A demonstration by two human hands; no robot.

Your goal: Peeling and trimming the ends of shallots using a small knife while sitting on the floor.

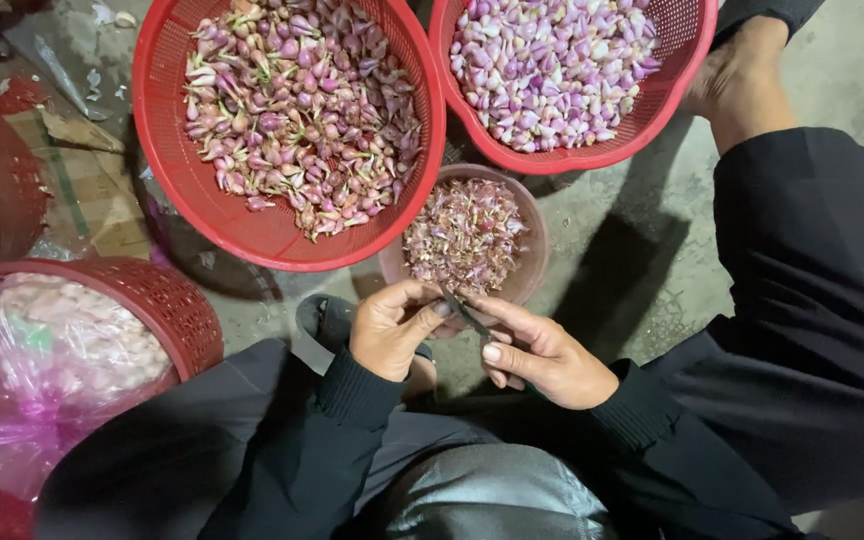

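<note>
Beyond the hands (pixel 472 340), heaped red baskets (pixel 167 150)

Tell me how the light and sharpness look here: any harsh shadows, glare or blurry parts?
In the head view, light is soft and even on the red baskets; a dark shadow falls on the concrete floor beside the brown bowl. The left hand and right hand are sharp. Mild glare shows on the plastic bag; the dark clothing loses detail.

Black long sleeves with ribbed knit cuffs were worn on both arms, the left hand (pixel 389 330) and right hand (pixel 544 355) left bare; dark trousers and a dark sandal (pixel 327 318) were seen
</note>
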